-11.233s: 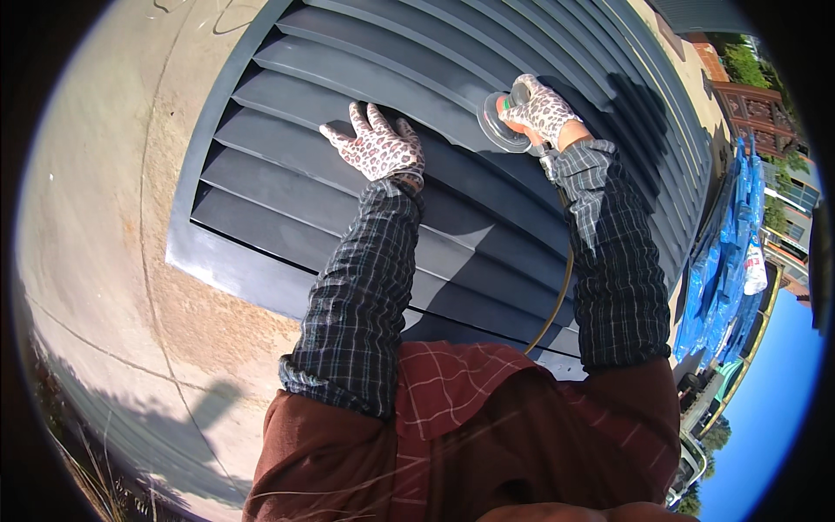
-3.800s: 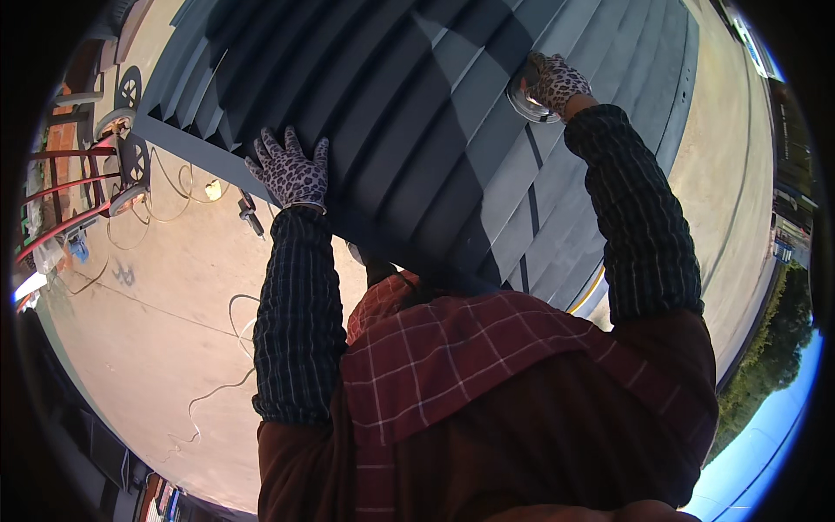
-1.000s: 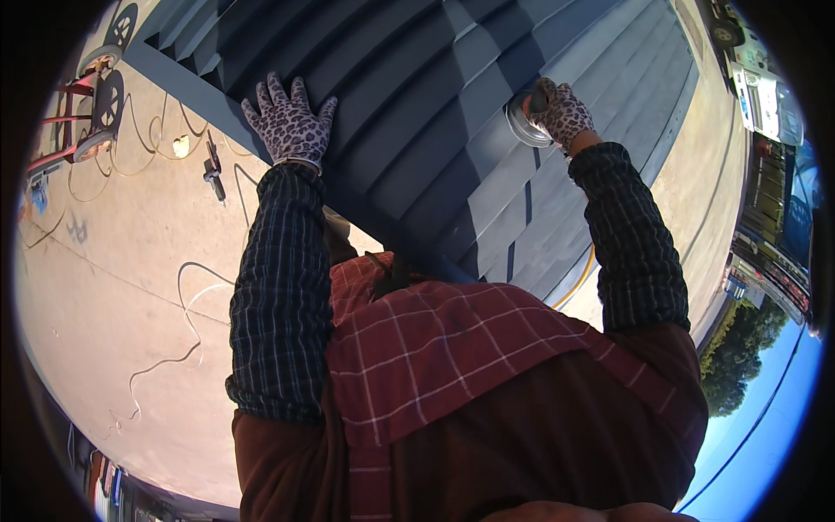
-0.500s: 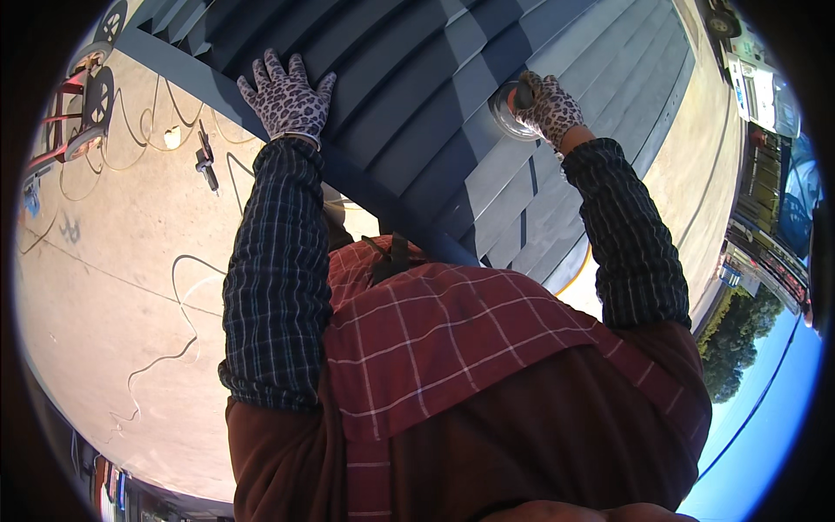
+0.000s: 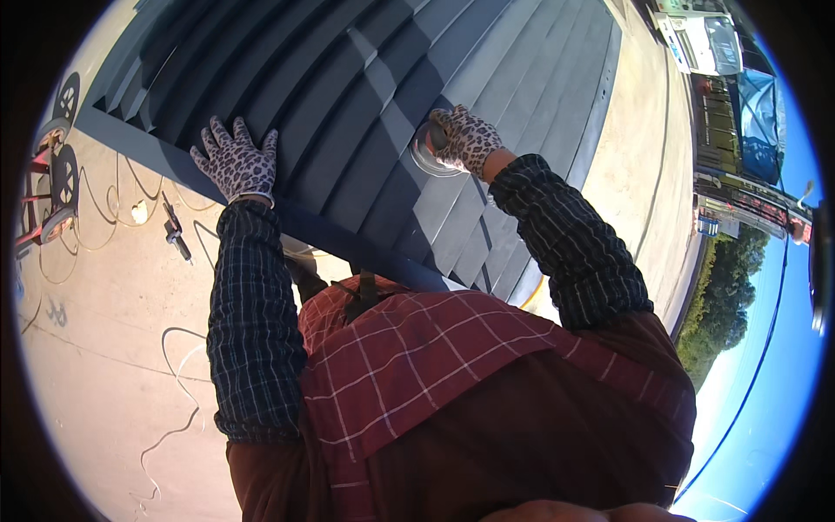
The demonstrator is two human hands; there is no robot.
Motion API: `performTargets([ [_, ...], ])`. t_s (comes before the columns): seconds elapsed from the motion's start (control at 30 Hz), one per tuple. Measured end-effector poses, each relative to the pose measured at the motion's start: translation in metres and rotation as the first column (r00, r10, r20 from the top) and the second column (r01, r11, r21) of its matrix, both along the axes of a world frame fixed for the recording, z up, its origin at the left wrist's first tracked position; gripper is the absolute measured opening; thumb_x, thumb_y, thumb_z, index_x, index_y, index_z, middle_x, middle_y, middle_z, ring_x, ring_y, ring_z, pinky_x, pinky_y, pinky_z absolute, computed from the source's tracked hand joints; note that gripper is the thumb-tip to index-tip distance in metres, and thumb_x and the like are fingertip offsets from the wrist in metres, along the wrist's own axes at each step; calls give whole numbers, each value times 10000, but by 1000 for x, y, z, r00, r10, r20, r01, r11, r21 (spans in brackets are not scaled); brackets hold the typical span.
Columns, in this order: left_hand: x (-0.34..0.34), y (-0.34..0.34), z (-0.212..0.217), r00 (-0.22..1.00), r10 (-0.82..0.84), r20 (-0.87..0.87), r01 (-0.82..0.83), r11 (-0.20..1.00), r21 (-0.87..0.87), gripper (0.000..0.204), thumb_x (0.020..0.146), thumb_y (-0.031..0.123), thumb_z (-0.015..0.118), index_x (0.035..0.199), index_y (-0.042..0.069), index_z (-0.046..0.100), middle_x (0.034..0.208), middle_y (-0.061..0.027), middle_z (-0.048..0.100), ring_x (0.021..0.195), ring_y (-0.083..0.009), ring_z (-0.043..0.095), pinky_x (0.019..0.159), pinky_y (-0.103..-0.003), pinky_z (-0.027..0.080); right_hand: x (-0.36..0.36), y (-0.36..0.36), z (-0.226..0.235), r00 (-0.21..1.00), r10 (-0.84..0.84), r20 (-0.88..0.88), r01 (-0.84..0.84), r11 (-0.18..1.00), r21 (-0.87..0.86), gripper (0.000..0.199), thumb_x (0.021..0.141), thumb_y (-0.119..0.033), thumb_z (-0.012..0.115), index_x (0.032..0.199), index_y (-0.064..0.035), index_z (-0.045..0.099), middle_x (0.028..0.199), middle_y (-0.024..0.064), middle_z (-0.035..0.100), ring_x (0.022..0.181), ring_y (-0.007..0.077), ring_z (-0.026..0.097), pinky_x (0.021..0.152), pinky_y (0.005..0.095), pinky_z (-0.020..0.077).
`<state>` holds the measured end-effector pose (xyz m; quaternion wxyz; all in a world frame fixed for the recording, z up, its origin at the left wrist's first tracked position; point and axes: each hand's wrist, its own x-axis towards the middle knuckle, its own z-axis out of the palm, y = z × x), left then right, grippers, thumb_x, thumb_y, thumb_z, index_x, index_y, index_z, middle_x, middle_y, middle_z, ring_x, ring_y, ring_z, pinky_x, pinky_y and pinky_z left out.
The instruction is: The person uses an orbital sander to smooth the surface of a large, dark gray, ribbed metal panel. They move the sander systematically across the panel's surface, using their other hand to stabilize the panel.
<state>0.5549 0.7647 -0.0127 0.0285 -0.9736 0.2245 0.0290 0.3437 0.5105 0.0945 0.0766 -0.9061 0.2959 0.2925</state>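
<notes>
A large dark grey slatted metal panel (image 5: 323,130) lies in front of me, its slats running away at a slant. Near its left edge my left hand (image 5: 237,162), in a leopard-print glove, rests flat with fingers spread and holds nothing. My right hand (image 5: 471,141), gloved alike, is closed round the dark and reddish grip of a round tool (image 5: 424,157). The tool's pale, shiny circular rim sits on the slats where shadow meets sunlight. Its exact kind is not clear, as my fingers cover part of it.
Left on the concrete floor (image 5: 104,365) lie a black hand tool (image 5: 176,230) and looping hoses. Beyond them stands a red-framed cart with black wheels (image 5: 64,178). A white vehicle (image 5: 700,42) and a blue tarp (image 5: 762,122) are at the far right.
The view has shifted, so panel and hands appear further left and lower. My right hand still grips the round tool on the slats; my left hand stays flat on the panel.
</notes>
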Motion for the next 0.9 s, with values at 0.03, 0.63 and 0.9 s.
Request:
performTargets([
  [0.03,-1,-1,2,1000,-4,-1,4,1000,2,731,987,648,528,1517,145,528,1658,-155,333,1547,-338,271,1269,-589,125,-7,-3,-7,997,58,40,-58,998,-14,721,826,-310,809,1483,-197,532,1349,198,562,1159,388,673,995,434,578],
  [0.63,2,4,-7,1000,10,9,-10,997,-70,738,993,639,520,1499,103,535,1641,-199,342,1533,-386,277,1260,-615,140,-17,48,16,985,132,111,-131,991,-14,429,955,-293,653,1336,-96,639,1235,182,638,1168,361,656,950,435,565],
  [0.9,3,4,-14,1000,-27,1,27,999,-29,739,997,670,483,1542,172,500,1679,-164,291,1568,-353,212,1268,-613,73,-20,71,-5,999,55,-1,-54,998,28,718,813,-275,834,1470,-180,560,1308,171,607,1163,344,678,958,387,604],
])
